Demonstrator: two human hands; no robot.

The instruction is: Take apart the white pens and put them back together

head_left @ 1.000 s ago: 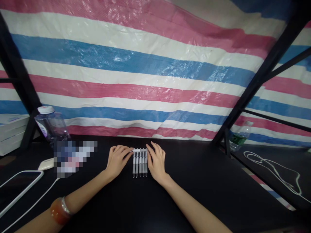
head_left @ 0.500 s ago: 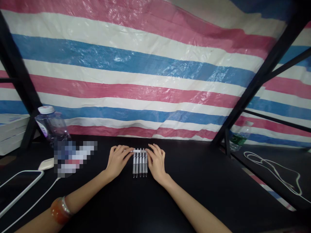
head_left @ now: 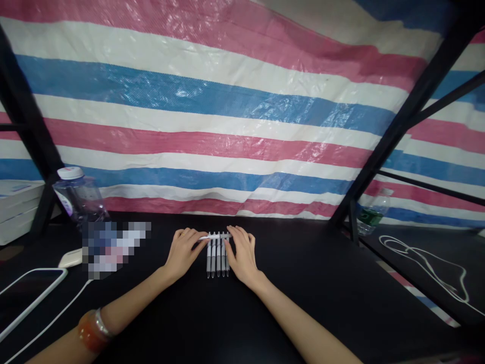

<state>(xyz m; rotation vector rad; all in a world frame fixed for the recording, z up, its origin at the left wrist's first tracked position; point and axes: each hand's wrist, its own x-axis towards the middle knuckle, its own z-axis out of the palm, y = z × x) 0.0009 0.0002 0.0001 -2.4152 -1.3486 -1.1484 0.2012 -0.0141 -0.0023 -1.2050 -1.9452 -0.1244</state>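
Note:
Several white-and-grey pens (head_left: 218, 259) lie side by side on the black table, tips toward me. Across their far ends rests one more pen (head_left: 214, 236), turned sideways. My left hand (head_left: 185, 253) pinches the left end of this crosswise pen between thumb and fingers. At its right end is my right hand (head_left: 242, 253), fingers closed around the end and the thumb near the rightmost pens in the row. The right fingertips partly hide the pen's end.
To the left are a phone (head_left: 30, 288), a white case (head_left: 71, 258), a white cable (head_left: 49, 323), a clear bottle (head_left: 81, 194) and stacked white boxes (head_left: 17, 210). Black metal posts (head_left: 394, 136) flank the table (head_left: 310, 283). Beyond the right post are another bottle (head_left: 373, 215) and a cable (head_left: 428, 268).
More of the crosswise pen shows at my left fingertips. My right fingers have moved slightly left over its right end. The row of pens stays put.

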